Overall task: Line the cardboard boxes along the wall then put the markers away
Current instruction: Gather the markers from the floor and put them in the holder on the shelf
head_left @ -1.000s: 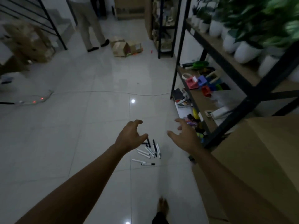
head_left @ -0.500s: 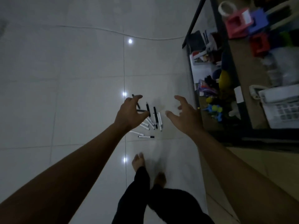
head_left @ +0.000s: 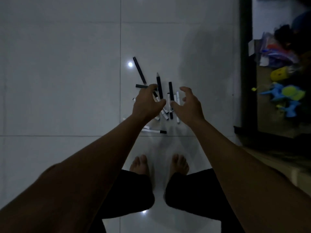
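Hands (head_left: 168, 105) above markers (head_left: 170, 98), tiled floor (head_left: 58, 81)

Your arms are bare from the wrists up to the frame's lower edge, with no sleeves, watch or bands showing. Your left hand (head_left: 148, 105) and right hand (head_left: 188, 106) carry no gloves or rings that the dim light lets you make out. You wear dark, nearly black trousers (head_left: 134, 195) with loose, wide hems that end at the ankles. Your feet (head_left: 140, 165) are bare, toes showing.
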